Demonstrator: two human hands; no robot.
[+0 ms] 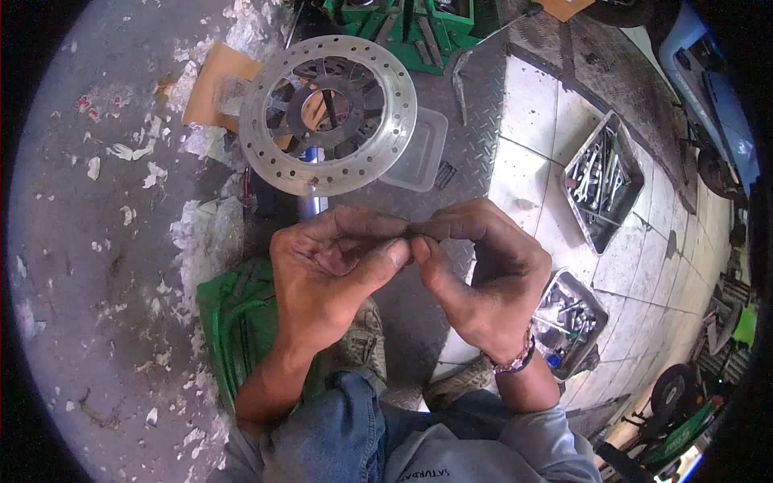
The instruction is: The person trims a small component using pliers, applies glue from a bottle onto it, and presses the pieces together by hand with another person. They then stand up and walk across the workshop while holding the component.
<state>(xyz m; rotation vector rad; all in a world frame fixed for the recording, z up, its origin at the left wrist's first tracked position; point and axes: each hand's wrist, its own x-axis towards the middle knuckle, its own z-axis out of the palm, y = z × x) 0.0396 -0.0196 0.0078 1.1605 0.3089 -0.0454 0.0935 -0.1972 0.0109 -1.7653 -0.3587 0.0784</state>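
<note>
My left hand (334, 270) and my right hand (491, 278) meet in front of me, thumbs and forefingers pinched together tip to tip. Whatever lies between the fingertips is dark and too small to make out. The fingers of both hands look blackened with grime. Just beyond my left hand is a metal brake disc (401, 117), its ring drilled with several holes around a dark hub. Under its right edge sits a clear plastic container (424, 149). A blue-and-white cylinder (312, 205) shows partly between the disc and my left hand.
A green metal toolbox (439, 30) stands at the back. On the tiles to the right lie a tray of wrenches (597, 232) and a tray of sockets and small parts (597, 310). Brown cardboard (209, 84) lies left of the disc. Something green (219, 310) is beside my left forearm.
</note>
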